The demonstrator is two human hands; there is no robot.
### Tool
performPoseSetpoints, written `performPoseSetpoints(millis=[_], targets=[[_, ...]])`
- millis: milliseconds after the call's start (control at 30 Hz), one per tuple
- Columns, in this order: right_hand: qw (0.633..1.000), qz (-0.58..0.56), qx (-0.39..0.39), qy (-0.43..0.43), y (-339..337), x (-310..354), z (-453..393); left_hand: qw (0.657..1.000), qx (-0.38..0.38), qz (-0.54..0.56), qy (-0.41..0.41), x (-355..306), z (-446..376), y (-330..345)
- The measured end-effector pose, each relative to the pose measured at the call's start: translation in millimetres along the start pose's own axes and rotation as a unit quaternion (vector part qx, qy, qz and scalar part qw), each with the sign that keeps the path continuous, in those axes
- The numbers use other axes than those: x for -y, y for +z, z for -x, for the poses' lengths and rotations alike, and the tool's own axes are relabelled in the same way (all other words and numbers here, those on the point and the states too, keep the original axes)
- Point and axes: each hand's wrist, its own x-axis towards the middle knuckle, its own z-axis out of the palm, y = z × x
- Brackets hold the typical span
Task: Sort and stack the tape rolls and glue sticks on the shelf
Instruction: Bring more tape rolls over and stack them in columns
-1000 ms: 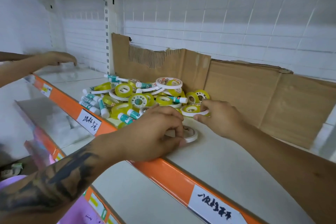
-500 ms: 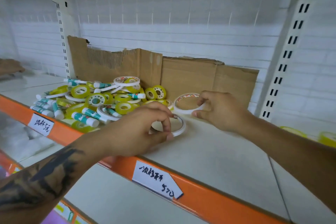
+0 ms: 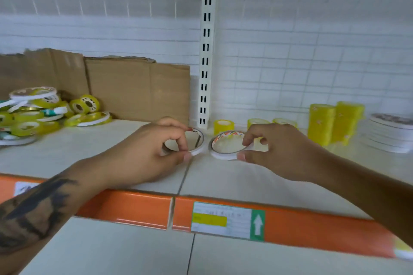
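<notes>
At the shelf's [image 3: 223, 176] back edge a torn cardboard sheet [image 3: 136, 89] leans against the white wall, beside a slotted upright [image 3: 206, 56]. An orange front strip [image 3: 138, 209] carries a price label [image 3: 228, 221]. A loose pile of tape rolls and glue sticks [image 3: 40, 114] fills the left end; stacked yellow rolls [image 3: 335, 123] and a stack of white rolls [image 3: 391, 134] stand at the right end. Mid-shelf, near the seam between panels, the left hand [image 3: 145, 154] pinches a thin white tape ring [image 3: 197, 142] between thumb and fingers. The right hand [image 3: 283, 152] likewise pinches a second white ring [image 3: 225, 145] with a patterned inner core. The two rings sit just beside each other.
</notes>
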Motion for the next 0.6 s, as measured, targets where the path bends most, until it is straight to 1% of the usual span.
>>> performPoseSetpoints(millis=[200,300,500,600], targets=[[1.0,0.004,0.005,0.01,-46.2,-69.4,60.6,0.998,-0.053,0.016,0.012,-67.4,-38.2,51.5],[1.0,0.005,0.003,0.019,-65.5,-102.4,84.6,0.999,-0.042,0.026,0.015,-104.6,-53.0,76.8],[1.0,-0.002,0.023,0.02,-90.0,-158.6,123.4,0.998,-0.045,0.033,0.024,-172.6,-80.7,129.0],[0.999,-0.023,0.029,0.025,-99.3,-176.7,137.4,0.999,-0.018,0.036,0.037,-199.9,-95.1,147.7]])
